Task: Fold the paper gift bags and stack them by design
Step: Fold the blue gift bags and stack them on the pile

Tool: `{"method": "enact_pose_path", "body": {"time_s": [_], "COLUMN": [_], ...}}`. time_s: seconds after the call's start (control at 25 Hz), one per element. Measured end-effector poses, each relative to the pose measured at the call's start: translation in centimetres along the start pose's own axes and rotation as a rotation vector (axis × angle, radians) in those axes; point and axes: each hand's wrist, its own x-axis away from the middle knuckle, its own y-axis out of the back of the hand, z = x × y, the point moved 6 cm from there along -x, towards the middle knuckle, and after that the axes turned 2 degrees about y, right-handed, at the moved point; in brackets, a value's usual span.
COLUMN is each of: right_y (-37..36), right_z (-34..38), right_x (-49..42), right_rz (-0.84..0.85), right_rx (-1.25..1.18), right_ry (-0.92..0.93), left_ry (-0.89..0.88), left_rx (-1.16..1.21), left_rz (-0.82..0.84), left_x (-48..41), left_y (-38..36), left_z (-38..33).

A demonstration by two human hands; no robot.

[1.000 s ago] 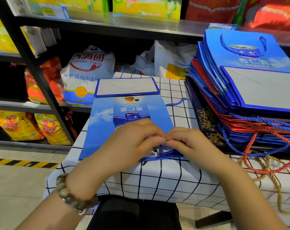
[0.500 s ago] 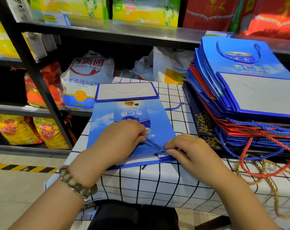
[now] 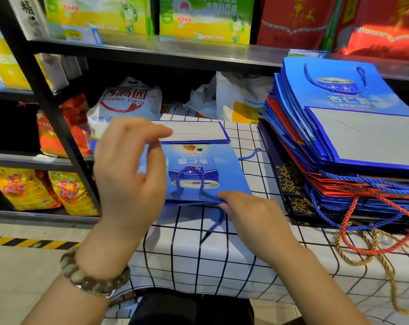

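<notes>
Blue gift bag (image 3: 229, 174): right grip (image 3: 252, 219) pinches its near edge; left grip (image 3: 131, 174) hovers, fingers relaxed.

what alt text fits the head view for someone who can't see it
A person's right hand pinches the near edge of a flat blue gift bag on a checked tablecloth, while the left hand hovers open above it. A stack of folded bags, blue on top, sits at right.

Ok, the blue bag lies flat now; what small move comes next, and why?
Probably lift the blue bag onto the stack at right: it lies flat, the right hand pinches its near edge, the left hand hovers open, and the stack's top matches it.
</notes>
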Motion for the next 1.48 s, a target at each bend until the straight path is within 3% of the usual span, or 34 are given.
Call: {"method": "enact_pose_path", "body": {"time_s": [0.08,0.16,0.28,0.4,0.6,0.72,0.8,0.88,0.96,1.04,1.08,1.2,1.32,1.4,1.48], "right_y": [1.0,1.8,2.3,1.9,-1.0,-1.6,-1.9,-1.8,-1.1,-0.2,0.1,1.1,-1.0,-2.3,-2.6], "right_z": [-0.3,-1.4,-2.3,-2.0,-1.0,0.3,1.4,2.5,3.7,3.7,2.9,-0.5,-1.2,-1.3,-1.2], "right_x": [-0.4,-0.5,-0.5,-0.5,0.8,1.3,1.9,2.5,2.9,3.0,2.6,0.2,-1.3,-1.4,-1.3], "right_rz": [-0.130,-0.279,-0.427,-0.483,-0.441,-0.345,-0.143,0.164,0.537,0.735,0.692,0.300,0.358,0.402,0.382], "right_rx": [-0.084,-0.346,-0.724,-1.041,-1.592,-1.757,-1.724,-1.653,-1.598,-1.432,-1.293,-0.733,-0.388,-0.296,-0.270], "right_ry": [-0.093,-0.252,-0.488,-0.656,-0.888,-0.985,-1.065,-1.116,-1.076,-0.964,-0.886,-0.613,-0.406,-0.366,-0.347], "left_ry": [-0.128,-0.072,0.225,0.304,0.372,0.365,0.393,0.416,0.389,0.369,0.378,0.356,0.307,0.223,0.251], "left_rx": [0.009,0.086,0.268,0.226,0.264,0.211,0.148,-0.014,-0.190,-0.325,-0.404,-0.722,-0.864,-0.880,-0.790], "left_rz": [-0.161,-0.176,0.173,0.551,0.739,0.804,0.856,0.917,0.988,1.041,1.052,1.073,1.143,1.121,1.169], "left_x": [0.4,1.4,3.2,4.9,5.5,5.4,5.4,5.2,4.9,4.0,3.3,1.4,1.8,2.2,2.1], "left_y": [1.5,0.9,-3.6,-7.9,-9.9,-9.8,-9.7,-9.7,-9.9,-9.9,-9.9,-9.9,-10.4,-10.4,-9.4], "left_z": [-0.8,-0.4,0.9,1.0,1.6,2.3,3.7,5.7,7.2,8.3,9.0,10.8,10.8,10.1,9.9]}}
